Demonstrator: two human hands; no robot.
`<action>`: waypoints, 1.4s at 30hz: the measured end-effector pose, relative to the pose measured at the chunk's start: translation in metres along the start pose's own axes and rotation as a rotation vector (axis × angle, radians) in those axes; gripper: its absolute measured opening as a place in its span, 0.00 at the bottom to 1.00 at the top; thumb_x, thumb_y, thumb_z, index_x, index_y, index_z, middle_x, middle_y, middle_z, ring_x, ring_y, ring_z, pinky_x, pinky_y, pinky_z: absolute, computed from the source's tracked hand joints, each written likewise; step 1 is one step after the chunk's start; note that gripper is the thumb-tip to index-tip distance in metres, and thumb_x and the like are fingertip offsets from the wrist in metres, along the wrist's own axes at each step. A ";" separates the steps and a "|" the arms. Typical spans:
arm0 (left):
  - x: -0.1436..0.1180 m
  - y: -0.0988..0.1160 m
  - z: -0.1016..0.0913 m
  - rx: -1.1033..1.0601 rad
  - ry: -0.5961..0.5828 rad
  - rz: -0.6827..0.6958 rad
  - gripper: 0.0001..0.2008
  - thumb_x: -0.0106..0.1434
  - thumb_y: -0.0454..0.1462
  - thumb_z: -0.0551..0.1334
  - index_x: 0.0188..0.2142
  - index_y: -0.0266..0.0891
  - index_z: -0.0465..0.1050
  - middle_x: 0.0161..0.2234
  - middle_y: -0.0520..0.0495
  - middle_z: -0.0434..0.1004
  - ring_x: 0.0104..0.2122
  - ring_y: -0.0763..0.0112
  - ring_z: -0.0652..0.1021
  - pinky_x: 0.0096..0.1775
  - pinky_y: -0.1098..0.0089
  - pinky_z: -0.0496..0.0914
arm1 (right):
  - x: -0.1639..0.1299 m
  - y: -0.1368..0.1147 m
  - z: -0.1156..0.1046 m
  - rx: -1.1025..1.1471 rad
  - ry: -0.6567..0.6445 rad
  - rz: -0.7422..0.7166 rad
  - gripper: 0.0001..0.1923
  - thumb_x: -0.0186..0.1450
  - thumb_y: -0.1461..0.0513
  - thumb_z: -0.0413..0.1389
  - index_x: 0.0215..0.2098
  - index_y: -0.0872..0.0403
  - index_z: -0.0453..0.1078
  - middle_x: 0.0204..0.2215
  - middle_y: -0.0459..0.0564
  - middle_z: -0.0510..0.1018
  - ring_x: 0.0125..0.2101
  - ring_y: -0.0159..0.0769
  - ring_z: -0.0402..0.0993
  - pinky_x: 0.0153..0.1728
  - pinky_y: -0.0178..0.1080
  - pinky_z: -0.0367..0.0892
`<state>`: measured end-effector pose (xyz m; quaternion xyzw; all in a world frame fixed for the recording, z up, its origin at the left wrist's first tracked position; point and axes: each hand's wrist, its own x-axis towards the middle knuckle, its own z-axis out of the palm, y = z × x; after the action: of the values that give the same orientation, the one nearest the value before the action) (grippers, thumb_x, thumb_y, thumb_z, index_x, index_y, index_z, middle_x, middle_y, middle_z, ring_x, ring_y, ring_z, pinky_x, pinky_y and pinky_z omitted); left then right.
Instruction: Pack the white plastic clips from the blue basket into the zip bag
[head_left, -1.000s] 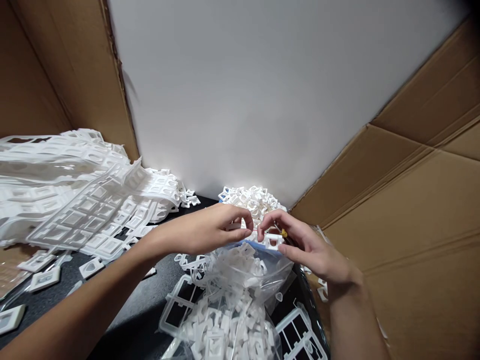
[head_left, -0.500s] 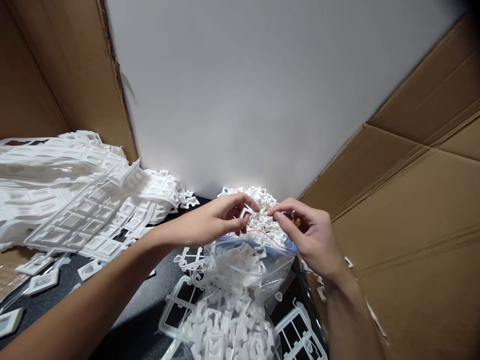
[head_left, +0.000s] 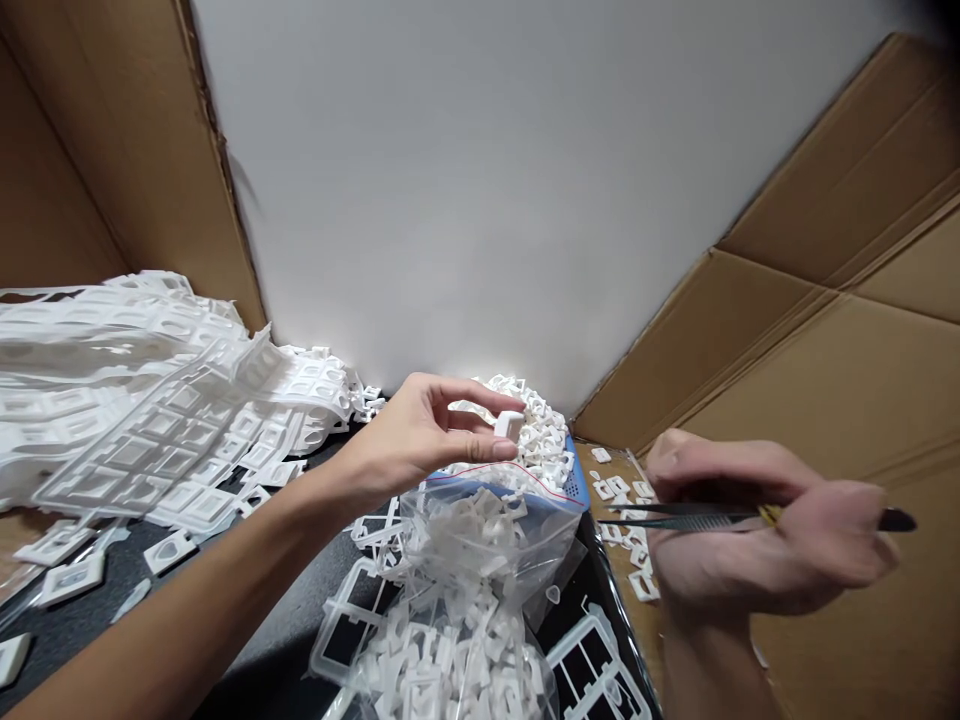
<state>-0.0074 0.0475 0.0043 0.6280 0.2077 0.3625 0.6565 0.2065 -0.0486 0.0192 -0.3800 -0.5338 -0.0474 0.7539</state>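
My left hand (head_left: pixel 427 430) pinches a small white plastic piece (head_left: pixel 509 425) between thumb and fingertips, above a heap of similar white pieces (head_left: pixel 546 440) in a blue basket (head_left: pixel 577 478). Off to the right, my right hand (head_left: pixel 772 530), blurred by motion, is closed around dark tweezers (head_left: pixel 694 522) with a bit of yellow on them. The tweezers' tips point left, apart from the piece. In front of the basket, a clear plastic bag (head_left: pixel 536 530) holds many white pieces and carries a red line along its mouth.
Stacked white moulded sheets (head_left: pixel 150 430) pile up at left, with loose white frames (head_left: pixel 71 578) before them on the dark tabletop (head_left: pixel 285 600). Empty white lattice frames (head_left: pixel 596 665) lie beside the bag. Cardboard walls (head_left: pixel 847 380) flank a grey panel (head_left: pixel 465 200). White scraps (head_left: pixel 637 550) lie right.
My right hand has swung away to the right and turned, bringing the tweezers into clear view. My left hand has stayed near the basket, its white piece now tilted differently.
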 end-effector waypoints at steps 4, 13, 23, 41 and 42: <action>0.001 0.000 0.007 -0.056 -0.007 -0.016 0.22 0.64 0.41 0.78 0.54 0.36 0.80 0.41 0.40 0.88 0.43 0.60 0.87 0.49 0.63 0.79 | 0.001 -0.002 0.004 -0.127 0.082 -0.056 0.32 0.78 0.42 0.49 0.26 0.51 0.77 0.21 0.50 0.72 0.22 0.39 0.74 0.22 0.44 0.66; 0.001 -0.006 0.018 -0.225 0.029 0.120 0.17 0.65 0.34 0.77 0.42 0.37 0.70 0.46 0.38 0.88 0.46 0.57 0.88 0.46 0.69 0.81 | 0.005 0.006 0.011 -0.028 -0.128 -0.112 0.12 0.61 0.58 0.76 0.31 0.55 0.79 0.25 0.47 0.82 0.23 0.38 0.81 0.21 0.39 0.73; 0.002 -0.003 0.019 -0.241 0.083 0.162 0.26 0.53 0.30 0.83 0.47 0.35 0.75 0.36 0.44 0.88 0.36 0.64 0.89 0.37 0.75 0.82 | 0.006 -0.004 0.009 -0.047 -0.082 -0.143 0.15 0.58 0.70 0.74 0.38 0.56 0.76 0.31 0.47 0.84 0.23 0.37 0.83 0.21 0.40 0.80; -0.002 0.003 0.023 -0.222 0.091 0.213 0.20 0.51 0.28 0.82 0.41 0.34 0.80 0.37 0.44 0.88 0.32 0.71 0.87 0.36 0.78 0.83 | 0.008 -0.005 0.003 0.014 -0.245 -0.191 0.17 0.59 0.75 0.70 0.41 0.56 0.73 0.30 0.45 0.85 0.22 0.34 0.82 0.19 0.36 0.77; -0.002 0.003 0.023 -0.216 0.090 0.214 0.20 0.51 0.28 0.82 0.41 0.34 0.80 0.38 0.44 0.89 0.32 0.71 0.87 0.36 0.78 0.83 | 0.009 -0.004 0.003 0.019 -0.253 -0.195 0.17 0.60 0.75 0.70 0.41 0.56 0.73 0.30 0.45 0.85 0.22 0.34 0.82 0.19 0.35 0.77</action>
<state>0.0070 0.0305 0.0097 0.5552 0.1286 0.4786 0.6679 0.2059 -0.0471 0.0291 -0.3222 -0.6591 -0.0670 0.6762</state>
